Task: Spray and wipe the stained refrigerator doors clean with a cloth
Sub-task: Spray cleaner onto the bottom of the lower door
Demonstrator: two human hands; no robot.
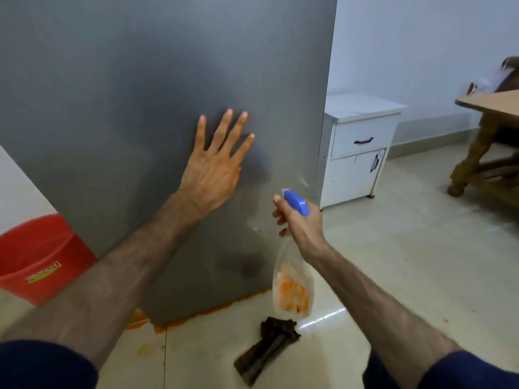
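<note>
Matt grey metal refrigerator door (112,108), clear plastic spray bottle (292,287), glossy floor tiles (407,262)

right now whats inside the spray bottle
Through the clear spray bottle an orange, patchy fill shows in its lower part; the right hand covers the neck.

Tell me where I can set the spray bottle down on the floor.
Bare tiles lie right of the spray bottle, between the brown cloth and the white cabinet. It is crowded left: orange spill along the refrigerator base, then the red bucket.
</note>
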